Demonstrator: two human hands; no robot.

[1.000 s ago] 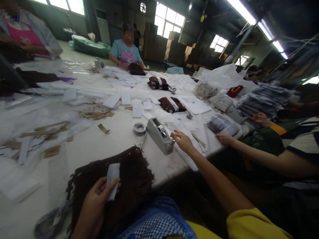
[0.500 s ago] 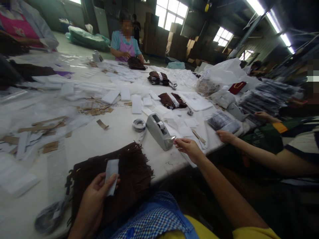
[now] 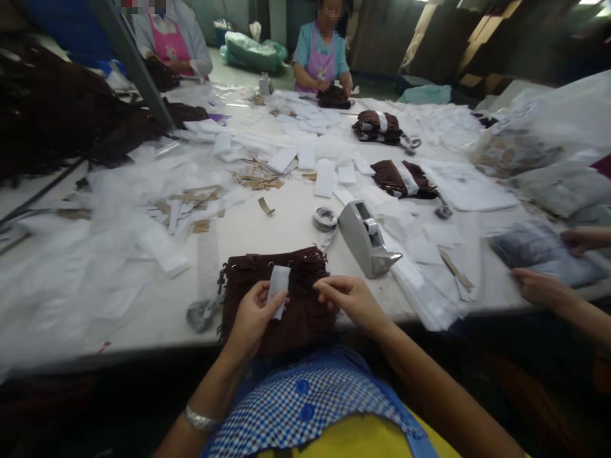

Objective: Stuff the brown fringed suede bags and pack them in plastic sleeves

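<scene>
Strip (image 3: 279, 285) is pinched in the left hand (image 3: 255, 310) over the bag (image 3: 305, 321) at the counter's (image 3: 267, 235) near edge, right hand (image 3: 351, 299) thumb-to-finger, contents unresolved; neat work likely wants strip flat, fingertips clear of its free end.

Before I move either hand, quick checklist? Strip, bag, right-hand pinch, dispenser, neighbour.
1. White strip in left hand: ok, pinched between thumb and fingers in front of the bag.
2. Brown fringed bag fully on the table: cannot tell, its lower edge lies near the table's edge.
3. Tape in right hand: cannot tell, fingertips look close together, but anything between them is too small to see.
4. Tape dispenser upright: ok, standing apart from the right hand.
5. Co-worker's hand out of the way: ok, off to the right at a bagged packet.
</scene>
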